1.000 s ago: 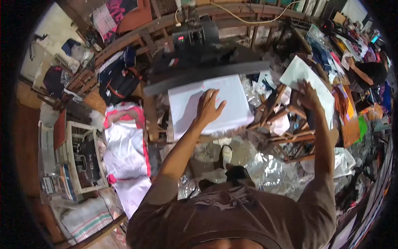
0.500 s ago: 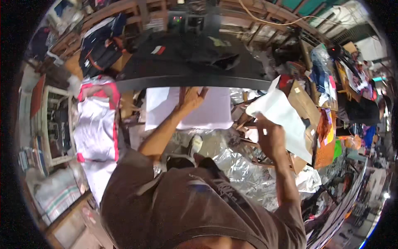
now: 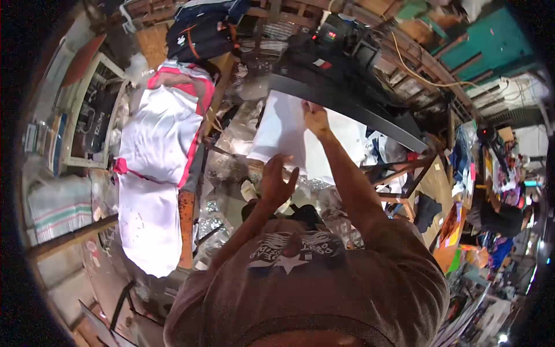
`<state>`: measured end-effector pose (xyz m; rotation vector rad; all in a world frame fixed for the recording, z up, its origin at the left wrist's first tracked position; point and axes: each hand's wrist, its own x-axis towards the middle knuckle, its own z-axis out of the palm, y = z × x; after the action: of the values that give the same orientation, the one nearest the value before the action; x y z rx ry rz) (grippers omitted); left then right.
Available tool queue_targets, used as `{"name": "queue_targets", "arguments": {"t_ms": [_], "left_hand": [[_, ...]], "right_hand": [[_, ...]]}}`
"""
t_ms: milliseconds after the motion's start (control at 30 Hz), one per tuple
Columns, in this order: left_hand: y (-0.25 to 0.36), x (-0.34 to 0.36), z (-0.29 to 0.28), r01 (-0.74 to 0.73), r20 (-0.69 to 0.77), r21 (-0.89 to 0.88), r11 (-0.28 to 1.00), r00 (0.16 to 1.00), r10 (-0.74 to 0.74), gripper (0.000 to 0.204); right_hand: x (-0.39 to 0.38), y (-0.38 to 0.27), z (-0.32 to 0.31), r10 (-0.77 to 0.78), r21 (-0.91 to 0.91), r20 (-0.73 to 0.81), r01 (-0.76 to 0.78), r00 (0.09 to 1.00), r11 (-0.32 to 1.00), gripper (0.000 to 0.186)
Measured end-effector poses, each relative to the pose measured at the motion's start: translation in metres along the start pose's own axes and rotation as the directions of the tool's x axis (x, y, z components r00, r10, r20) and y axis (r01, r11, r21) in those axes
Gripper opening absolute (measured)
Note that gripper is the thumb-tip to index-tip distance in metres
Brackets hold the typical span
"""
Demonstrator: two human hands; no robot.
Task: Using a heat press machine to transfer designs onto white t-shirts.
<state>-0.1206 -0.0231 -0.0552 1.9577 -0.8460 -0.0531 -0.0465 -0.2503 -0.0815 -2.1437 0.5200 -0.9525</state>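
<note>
1. Moved since half a second ago: white sheet [image 3: 317, 159], from the cluttered right side to the right part of the white cloth [image 3: 280, 133], partly beneath the heat press [image 3: 347, 109].
2. Brought across with it: right hand [image 3: 315, 118], now at the sheet's far left corner, just beside the press's front edge; fingers curled together, cannot tell whether clamped on the sheet.
3. Drawn back to the cloth's near edge: left hand [image 3: 277, 185], thumb apart from fingers; cannot tell whether touching cloth.
4. Hidden: far ends of cloth and sheet, under the press; strip of sheet, behind the right forearm [image 3: 350, 173].
5. Hard to make out: right fingertips.
</note>
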Motion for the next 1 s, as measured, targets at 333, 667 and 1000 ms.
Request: {"name": "queue_targets", "arguments": {"t_ms": [333,667,1000], "left_hand": [[-0.016,0.052,0.059,-0.265,0.330,0.330,0.906,0.932,0.152,0.071],[0.000,0.021,0.016,-0.225,-0.095,0.045,0.973,0.969,0.228,0.036],[-0.118,-0.224,-0.067,0.550,-0.081,0.219,0.806,0.834,-0.546,0.019]], "right_hand": [[0.125,-0.292,-0.208,-0.263,0.092,0.477,0.249,0.839,0.964,0.024],[0.283,-0.264,-0.313,-0.182,-0.734,0.480,0.507,0.858,0.452,0.029],[-0.115,-0.070,-0.121,0.022,-0.653,0.573,0.440,0.819,0.617,0.048]]}}
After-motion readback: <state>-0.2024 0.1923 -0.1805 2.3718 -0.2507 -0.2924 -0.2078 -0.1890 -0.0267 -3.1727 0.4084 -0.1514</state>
